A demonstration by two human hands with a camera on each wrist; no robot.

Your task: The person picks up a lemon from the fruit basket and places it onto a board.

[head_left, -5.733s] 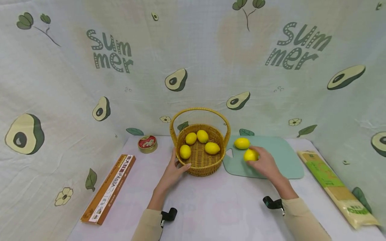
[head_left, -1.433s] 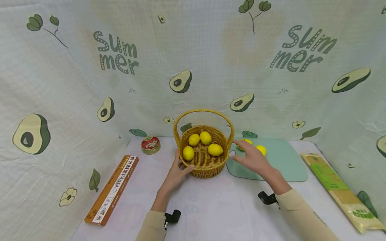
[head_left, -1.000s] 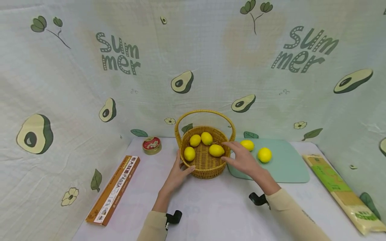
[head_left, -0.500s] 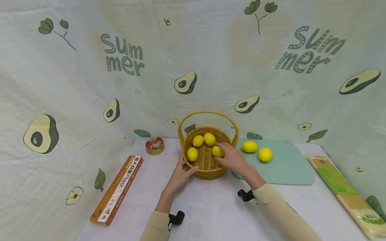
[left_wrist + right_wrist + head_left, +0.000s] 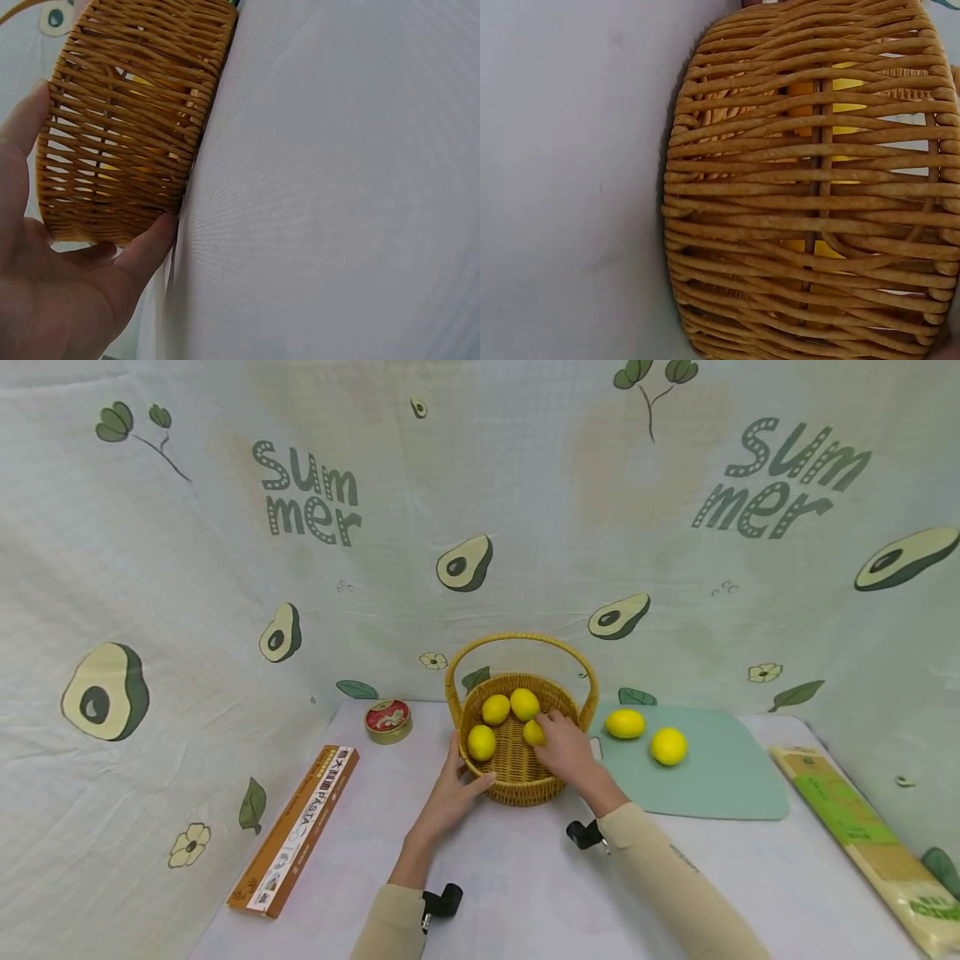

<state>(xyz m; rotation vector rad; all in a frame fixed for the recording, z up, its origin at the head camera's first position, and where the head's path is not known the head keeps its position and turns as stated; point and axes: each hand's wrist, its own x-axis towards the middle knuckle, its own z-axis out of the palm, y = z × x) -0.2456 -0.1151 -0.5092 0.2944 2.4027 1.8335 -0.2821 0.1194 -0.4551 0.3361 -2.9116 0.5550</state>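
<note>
A woven wicker basket point(image 5: 517, 772) with a hoop handle stands mid-table. My left hand point(image 5: 455, 779) grips its front-left wall, thumb low against the weave point(image 5: 150, 247). Three lemons lie free inside it point(image 5: 496, 709) point(image 5: 524, 703) point(image 5: 482, 742). My right hand point(image 5: 564, 748) reaches over the right rim, and its fingers curl over a fourth lemon point(image 5: 533, 732), which is mostly covered. Two more lemons point(image 5: 625, 723) point(image 5: 669, 746) rest on the green cutting board point(image 5: 720, 777) to the right. The right wrist view is filled by the basket wall point(image 5: 810, 225), yellow showing through the gaps.
A round red-lidded tin point(image 5: 387, 720) sits left of the basket. A long orange pasta box point(image 5: 296, 827) lies near the left table edge. A long packet of noodles point(image 5: 862, 818) lies along the right edge. An avocado-print cloth backs the table.
My right hand left the lemon on the cutting board, swept left over the basket rim and settled on a lemon inside. My left hand stayed on the basket.
</note>
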